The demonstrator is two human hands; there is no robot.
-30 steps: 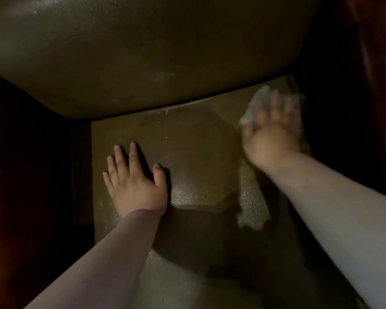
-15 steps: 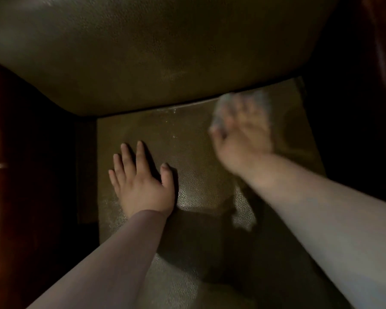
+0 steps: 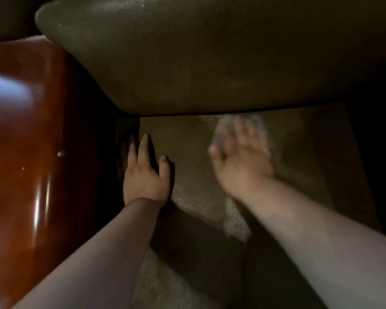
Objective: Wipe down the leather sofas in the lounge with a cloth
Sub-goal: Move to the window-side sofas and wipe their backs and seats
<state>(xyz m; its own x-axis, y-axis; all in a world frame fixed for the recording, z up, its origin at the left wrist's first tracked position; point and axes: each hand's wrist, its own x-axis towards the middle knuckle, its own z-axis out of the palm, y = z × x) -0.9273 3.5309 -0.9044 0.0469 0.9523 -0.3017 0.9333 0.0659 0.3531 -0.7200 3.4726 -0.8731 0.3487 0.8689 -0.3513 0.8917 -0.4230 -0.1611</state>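
Observation:
A dark olive leather sofa seat (image 3: 187,139) lies below me, its padded back cushion (image 3: 210,52) bulging over the far edge. My right hand (image 3: 243,161) presses a pale grey-blue cloth (image 3: 223,130) flat against the seat near the back seam, fingers spread and blurred by motion. Only the cloth's edge shows past the fingers. My left hand (image 3: 145,172) rests flat on the seat at its left side, fingers straight, the outer ones in shadow.
A glossy reddish wooden armrest (image 3: 31,152) stands along the left of the seat. Deep shadow covers the right side beyond the seat edge. My arms cast shadows over the near part of the cushion.
My right hand has slid the cloth leftward along the back of the seat, from its right corner toward the middle. The view has shifted left. My left hand has stayed planted.

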